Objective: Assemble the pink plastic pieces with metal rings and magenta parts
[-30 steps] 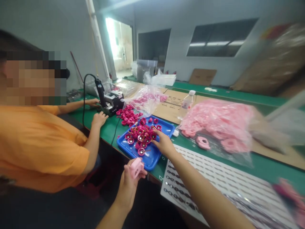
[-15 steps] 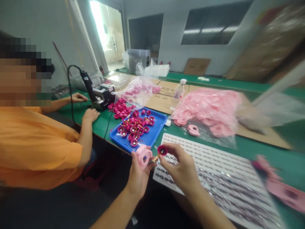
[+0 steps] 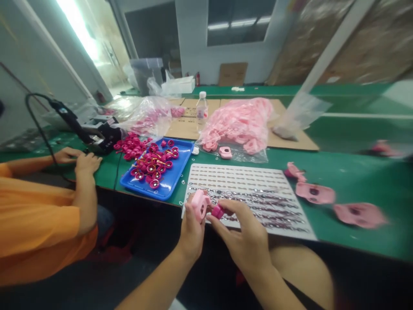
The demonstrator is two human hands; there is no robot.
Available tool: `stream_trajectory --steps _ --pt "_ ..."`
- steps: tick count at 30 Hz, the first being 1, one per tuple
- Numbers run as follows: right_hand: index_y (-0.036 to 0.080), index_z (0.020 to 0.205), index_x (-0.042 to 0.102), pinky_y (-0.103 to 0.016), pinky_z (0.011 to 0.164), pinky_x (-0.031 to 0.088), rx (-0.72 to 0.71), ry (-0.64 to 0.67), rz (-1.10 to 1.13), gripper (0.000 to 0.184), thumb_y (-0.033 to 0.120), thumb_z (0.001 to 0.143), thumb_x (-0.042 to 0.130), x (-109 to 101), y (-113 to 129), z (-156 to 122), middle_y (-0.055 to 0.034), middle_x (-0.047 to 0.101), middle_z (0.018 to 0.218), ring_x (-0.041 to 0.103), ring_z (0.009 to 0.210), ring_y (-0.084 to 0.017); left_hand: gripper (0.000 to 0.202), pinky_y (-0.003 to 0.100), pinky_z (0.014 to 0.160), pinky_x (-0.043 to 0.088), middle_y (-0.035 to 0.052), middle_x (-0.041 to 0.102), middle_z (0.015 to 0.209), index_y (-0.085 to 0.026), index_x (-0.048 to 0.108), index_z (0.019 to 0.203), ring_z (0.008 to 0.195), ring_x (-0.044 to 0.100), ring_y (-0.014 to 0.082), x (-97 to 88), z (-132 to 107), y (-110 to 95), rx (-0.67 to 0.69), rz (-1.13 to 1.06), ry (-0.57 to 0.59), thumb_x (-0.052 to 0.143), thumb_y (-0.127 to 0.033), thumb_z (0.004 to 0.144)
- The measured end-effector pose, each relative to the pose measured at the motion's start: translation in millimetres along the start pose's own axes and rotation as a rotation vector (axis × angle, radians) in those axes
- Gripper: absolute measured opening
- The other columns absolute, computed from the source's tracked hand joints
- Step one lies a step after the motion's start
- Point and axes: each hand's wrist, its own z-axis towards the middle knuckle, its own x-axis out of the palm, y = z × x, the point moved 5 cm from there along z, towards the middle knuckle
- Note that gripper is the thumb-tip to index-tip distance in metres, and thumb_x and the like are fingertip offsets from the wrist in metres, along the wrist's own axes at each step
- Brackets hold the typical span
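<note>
The right hand (image 3: pixel 248 232), in the blue tray (image 3: pixel 179 161) 1 second ago, is now away from it, a magenta cup (image 3: pixel 217 211) in its fingers. Its open face showed 0.5 seconds ago; now its outer side does, right by the pink housing (image 3: pixel 199 203) in the left hand (image 3: pixel 192 234). The view swings right, bringing in more pink pieces (image 3: pixel 315 193) on the table (image 3: pixel 338 172).
</note>
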Motion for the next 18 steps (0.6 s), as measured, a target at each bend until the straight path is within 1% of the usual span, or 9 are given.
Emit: stream_trajectory --steps 2,5,9,12,15,18 --pt "0.026 0.091 0.050 -0.034 0.072 0.043 0.024 -0.046 -0.025 0.022 0.023 0.069 0.055 -10 -1 -3 -0.0035 0.054 0.085 0.051 0.079 -0.019 0.050 0.028 0.070 0.044 0.0079 0.050 0.100 -0.023 0.040 0.109 0.092 0.048 0.0178 5.1 -3 3 0.001 -0.013 0.021 0.008 -0.047 0.079" --pt "0.026 0.090 0.051 -0.032 0.068 0.044 0.022 -0.096 -0.061 0.023 0.026 0.067 0.057 -21 -5 -5 -0.0032 0.055 0.083 0.051 0.074 -0.018 0.050 0.031 0.075 0.042 0.0076 0.049 0.102 -0.023 0.038 0.110 0.096 0.046 0.0186 10.4 -6 4 0.012 0.010 0.037 0.007 -0.046 0.079" --pt "0.025 0.090 0.051 -0.031 0.065 0.046 0.060 -0.125 -0.062 0.025 0.029 0.066 0.058 -28 -15 -7 -0.0031 0.054 0.083 0.051 0.070 -0.017 0.049 0.032 0.075 0.042 0.0080 0.048 0.102 -0.023 0.037 0.112 0.099 0.043 0.0195 14.9 -9 4 0.029 0.085 0.057 0.008 -0.046 0.079" --pt "0.025 0.088 0.052 -0.031 0.065 0.046 0.053 -0.124 -0.033 0.024 0.028 0.066 0.058 -29 -15 -7 -0.0029 0.054 0.082 0.051 0.071 -0.017 0.049 0.032 0.073 0.043 0.0075 0.048 0.103 -0.024 0.036 0.113 0.096 0.045 0.0193 16.0 -10 5 0.037 0.128 0.052 0.008 -0.047 0.079" --pt "0.025 0.088 0.052 -0.031 0.068 0.045 0.038 -0.089 0.023 0.024 0.023 0.066 0.058 -25 -9 -9 -0.0029 0.054 0.083 0.051 0.074 -0.017 0.049 0.030 0.069 0.044 0.0070 0.048 0.104 -0.025 0.034 0.114 0.094 0.046 0.0183 16.1 -12 7 0.034 0.149 0.053 0.007 -0.047 0.078" --pt "0.024 0.086 0.053 -0.032 0.071 0.044 0.090 -0.021 0.095 0.020 0.019 0.067 0.056 -17 -6 -12 -0.0033 0.053 0.086 0.050 0.077 -0.017 0.051 0.027 0.065 0.044 0.0069 0.047 0.104 -0.024 0.037 0.110 0.092 0.047 0.0166 14.3 -13 9 0.030 0.166 0.048 0.005 -0.047 0.078"
